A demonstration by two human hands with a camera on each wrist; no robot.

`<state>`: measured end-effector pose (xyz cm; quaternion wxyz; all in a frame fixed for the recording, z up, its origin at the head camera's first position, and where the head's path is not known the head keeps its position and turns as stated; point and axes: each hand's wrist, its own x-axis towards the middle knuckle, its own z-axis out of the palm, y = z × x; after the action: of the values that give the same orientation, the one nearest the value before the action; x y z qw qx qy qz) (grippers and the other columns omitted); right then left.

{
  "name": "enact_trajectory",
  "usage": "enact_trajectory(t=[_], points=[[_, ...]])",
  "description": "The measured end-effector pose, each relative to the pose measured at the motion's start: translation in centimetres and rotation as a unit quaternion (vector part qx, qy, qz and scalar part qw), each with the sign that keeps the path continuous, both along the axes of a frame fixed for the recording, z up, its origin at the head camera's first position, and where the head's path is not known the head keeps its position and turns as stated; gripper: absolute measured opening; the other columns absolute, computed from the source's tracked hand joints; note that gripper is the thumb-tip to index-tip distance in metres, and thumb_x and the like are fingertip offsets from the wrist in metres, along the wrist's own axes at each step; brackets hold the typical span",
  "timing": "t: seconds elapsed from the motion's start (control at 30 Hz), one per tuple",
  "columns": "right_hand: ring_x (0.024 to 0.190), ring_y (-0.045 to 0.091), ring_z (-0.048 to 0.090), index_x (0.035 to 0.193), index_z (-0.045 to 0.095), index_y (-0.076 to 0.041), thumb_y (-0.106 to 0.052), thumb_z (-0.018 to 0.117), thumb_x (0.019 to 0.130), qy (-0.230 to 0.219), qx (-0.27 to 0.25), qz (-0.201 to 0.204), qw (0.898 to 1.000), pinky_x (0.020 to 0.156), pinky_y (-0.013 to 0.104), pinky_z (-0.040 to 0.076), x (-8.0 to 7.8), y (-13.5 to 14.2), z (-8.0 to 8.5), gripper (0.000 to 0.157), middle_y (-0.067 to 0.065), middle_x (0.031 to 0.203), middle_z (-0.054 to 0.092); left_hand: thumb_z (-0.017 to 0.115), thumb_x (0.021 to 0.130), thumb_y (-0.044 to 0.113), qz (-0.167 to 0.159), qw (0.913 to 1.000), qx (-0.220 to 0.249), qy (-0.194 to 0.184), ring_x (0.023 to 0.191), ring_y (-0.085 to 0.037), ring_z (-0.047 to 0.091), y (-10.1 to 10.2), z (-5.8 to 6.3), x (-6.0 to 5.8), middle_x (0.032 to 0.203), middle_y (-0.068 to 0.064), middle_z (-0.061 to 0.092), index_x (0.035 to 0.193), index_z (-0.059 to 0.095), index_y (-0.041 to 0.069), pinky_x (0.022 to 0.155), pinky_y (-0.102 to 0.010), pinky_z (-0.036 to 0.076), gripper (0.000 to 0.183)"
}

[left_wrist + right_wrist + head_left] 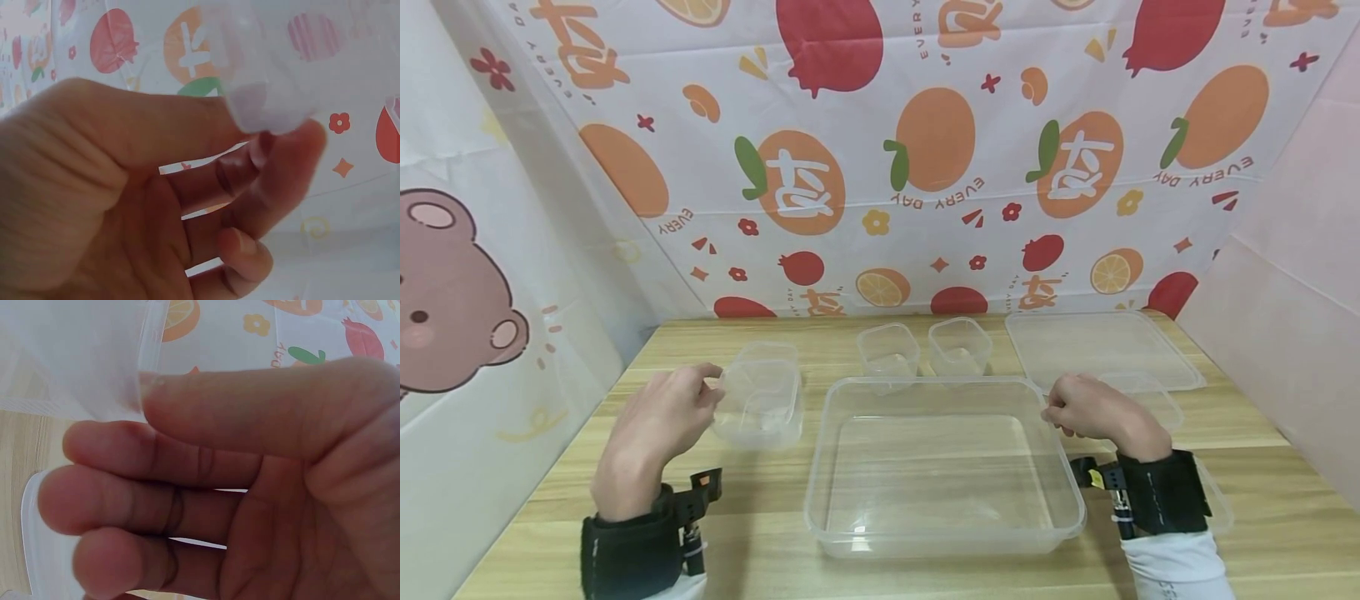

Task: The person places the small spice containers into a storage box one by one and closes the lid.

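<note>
My left hand (pixel 662 417) pinches the left edge of a small clear plastic container (pixel 763 408) between thumb and index finger; a similar container shows just behind it. In the left wrist view, a translucent corner of the container (pixel 262 106) sits between those fingertips. At the middle of the table stands a large clear rectangular plastic box (pixel 936 492), open side up. Its right wall is pinched near the back corner by my right hand (pixel 1097 408). The right wrist view shows the thumb against the box wall (pixel 81 356), with the other fingers loosely bent below.
Two small clear containers, one left (pixel 889 350) and one right (pixel 960 346), stand behind the large box. A large flat clear lid (pixel 1097 342) lies at the back right, with smaller lids (pixel 1157 404) partly under my right arm. A fruit-print cloth (pixel 865 192) hangs behind the wooden table (pixel 760 533).
</note>
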<state>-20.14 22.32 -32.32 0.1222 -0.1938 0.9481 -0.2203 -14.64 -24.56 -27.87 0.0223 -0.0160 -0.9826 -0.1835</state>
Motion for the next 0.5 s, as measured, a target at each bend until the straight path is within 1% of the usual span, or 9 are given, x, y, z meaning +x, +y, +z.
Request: enact_trajectory(t=[0.07,0.13,0.23,0.37,0.5], points=[[0.05,0.011,0.038,0.062,0.06,-0.009,-0.006,0.062,0.095,-0.001,0.001,0.0,1.0,0.051,0.029,0.031,0.01,0.0,0.01,0.033,-0.005,0.055,0.044,0.06,0.098,0.002,-0.003,0.9999,0.007,0.012,0.053,-0.019,0.04,0.14,0.01,0.02,0.067,-0.005,0.047,0.132,0.054,-0.014,0.05,-0.031,0.032,0.038],[0.05,0.011,0.038,0.063,0.06,-0.009,-0.006,0.062,0.095,-0.001,0.002,0.0,1.0,0.051,0.029,0.031,0.01,0.01,0.02,0.033,-0.005,0.055,0.044,0.06,0.097,0.001,-0.003,0.9997,0.015,0.02,0.051,-0.019,0.039,0.24,0.04,0.01,0.068,-0.006,0.048,0.133,0.052,-0.014,0.049,-0.03,0.032,0.039],[0.05,0.011,0.038,0.063,0.061,-0.008,-0.006,0.062,0.096,0.001,0.003,0.001,1.0,0.051,0.029,0.031,-0.03,0.11,0.01,0.033,-0.005,0.056,0.044,0.06,0.097,0.0,-0.001,0.9994,0.024,0.026,0.051,-0.02,0.04,0.31,0.17,-0.07,0.075,-0.012,0.055,0.134,0.052,-0.014,0.048,-0.03,0.033,0.04],[0.05,0.011,0.037,0.064,0.061,-0.008,-0.006,0.062,0.096,0.003,0.001,0.002,1.0,0.051,0.029,0.031,-0.09,0.24,-0.03,0.033,-0.005,0.056,0.044,0.06,0.098,0.001,0.004,0.9989,0.029,0.036,0.053,-0.021,0.043,0.44,0.3,-0.16,0.089,-0.021,0.063,0.133,0.053,-0.014,0.049,-0.032,0.034,0.039],[0.05,0.012,0.037,0.064,0.061,-0.008,-0.006,0.062,0.097,0.002,0.001,0.0,1.0,0.051,0.029,0.031,-0.08,0.24,-0.05,0.033,-0.004,0.056,0.044,0.059,0.098,0.001,0.0,0.9977,0.033,0.06,0.056,-0.021,0.046,0.54,0.35,-0.1,0.091,-0.024,0.065,0.131,0.054,-0.015,0.05,-0.033,0.035,0.037]])
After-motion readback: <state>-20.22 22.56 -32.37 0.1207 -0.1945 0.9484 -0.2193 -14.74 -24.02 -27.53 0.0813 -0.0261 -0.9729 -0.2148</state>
